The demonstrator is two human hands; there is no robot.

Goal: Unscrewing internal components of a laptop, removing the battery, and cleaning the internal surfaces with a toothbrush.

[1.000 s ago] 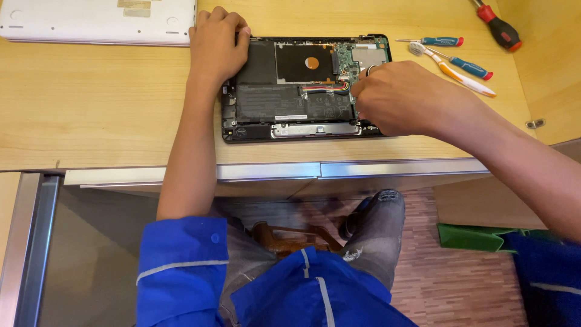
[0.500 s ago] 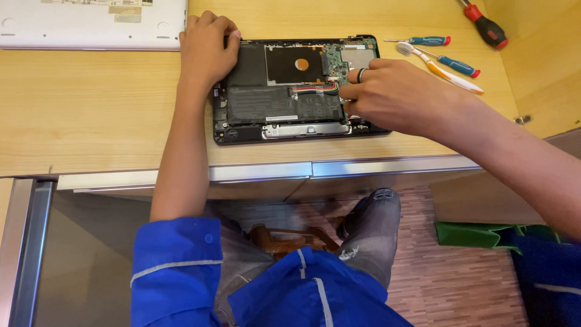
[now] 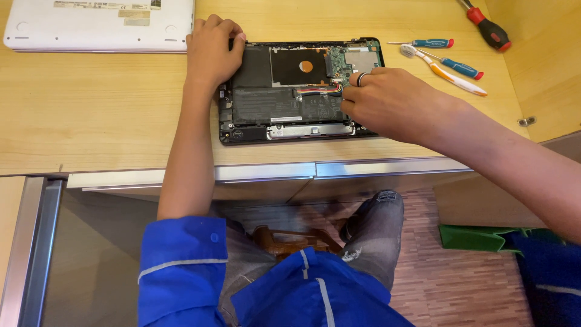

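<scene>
Black opened laptop [image 3: 284, 97] lies under both hands.

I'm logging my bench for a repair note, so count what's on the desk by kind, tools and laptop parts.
Screwdrivers: 3, two blue-handled and one red-and-black
Toothbrush: 1
Opened black laptop: 1
White laptop cover: 1
Total: 6

There's one camera, worn on the person's head, looking steeply down at the desk [image 3: 91, 121] from close above. It takes in both forearms, the lap and floor below
</scene>
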